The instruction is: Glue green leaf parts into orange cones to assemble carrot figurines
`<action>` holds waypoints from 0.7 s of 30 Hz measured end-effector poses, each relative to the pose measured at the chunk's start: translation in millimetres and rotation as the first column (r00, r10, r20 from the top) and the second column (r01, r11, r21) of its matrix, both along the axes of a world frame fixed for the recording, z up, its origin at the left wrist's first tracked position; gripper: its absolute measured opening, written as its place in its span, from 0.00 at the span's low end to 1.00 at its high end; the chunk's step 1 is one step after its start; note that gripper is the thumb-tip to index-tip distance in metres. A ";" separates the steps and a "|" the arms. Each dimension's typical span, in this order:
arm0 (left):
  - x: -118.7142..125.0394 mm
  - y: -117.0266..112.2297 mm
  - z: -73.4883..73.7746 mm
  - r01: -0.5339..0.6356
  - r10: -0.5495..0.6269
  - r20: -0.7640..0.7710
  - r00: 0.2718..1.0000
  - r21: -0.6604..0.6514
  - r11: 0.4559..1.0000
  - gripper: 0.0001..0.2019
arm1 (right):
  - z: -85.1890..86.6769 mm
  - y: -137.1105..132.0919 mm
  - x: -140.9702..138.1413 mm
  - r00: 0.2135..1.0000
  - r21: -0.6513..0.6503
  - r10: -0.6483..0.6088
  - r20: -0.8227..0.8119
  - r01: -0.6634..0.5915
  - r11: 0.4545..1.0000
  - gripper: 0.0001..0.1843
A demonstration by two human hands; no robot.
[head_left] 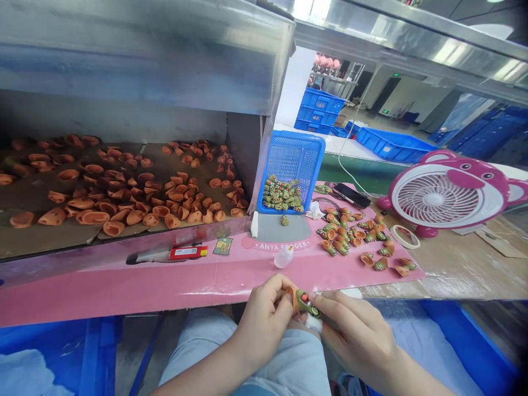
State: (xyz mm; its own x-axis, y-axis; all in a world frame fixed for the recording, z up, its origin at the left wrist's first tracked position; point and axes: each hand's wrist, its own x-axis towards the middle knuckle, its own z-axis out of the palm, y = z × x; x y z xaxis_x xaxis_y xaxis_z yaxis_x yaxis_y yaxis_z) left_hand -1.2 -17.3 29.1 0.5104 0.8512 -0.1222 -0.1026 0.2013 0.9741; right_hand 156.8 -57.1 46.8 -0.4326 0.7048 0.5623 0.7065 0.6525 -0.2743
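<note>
Between my two hands, above my lap, is a small painted figure [304, 303], green with a red spot and a round eye-like mark, joined to an orange hollow piece. My left hand [270, 311] pinches the orange end. On the green end, my right hand [357, 324] presses with its thumb and fingers; a white wrap shows by the fingers. Just beyond them a small squeeze bottle [284, 257] with an orange-yellow tip stands on the pink mat [231, 280]. Several green-and-orange pieces [342, 231] lie to the right on the mat.
A metal-framed compartment at left holds many orange hollow pieces [173, 198]. Further back a blue basket [315, 165] contains small green pieces. A pink bear-shaped fan [437, 192], a phone [351, 195], a tape ring [405, 236] and a red-and-black tool [187, 253] lie around the mat.
</note>
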 end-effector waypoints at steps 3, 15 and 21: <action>-0.8 -0.9 -1.3 0.003 -0.003 -0.012 1.000 0.009 1.000 0.06 | 0.5 0.3 0.1 1.000 -0.004 0.024 0.011 -0.024 1.000 0.15; -0.4 2.5 2.1 0.001 -0.007 0.110 0.994 0.052 0.999 0.07 | -5.0 -3.8 2.2 0.996 -0.039 -0.041 -0.080 0.038 0.999 0.20; -6.6 0.9 1.5 0.035 -0.044 0.117 0.992 0.080 0.996 0.08 | 5.2 -3.0 1.9 0.992 -0.009 -0.059 -0.108 0.058 0.998 0.19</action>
State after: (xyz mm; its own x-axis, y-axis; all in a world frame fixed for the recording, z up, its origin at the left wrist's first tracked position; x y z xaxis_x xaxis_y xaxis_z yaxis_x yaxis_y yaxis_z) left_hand -7.8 -16.3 30.6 0.5510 0.8345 0.0071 -0.2114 0.1314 0.9685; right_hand 158.7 -60.1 52.0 -0.3272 0.7303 0.5997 0.7095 0.6091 -0.3545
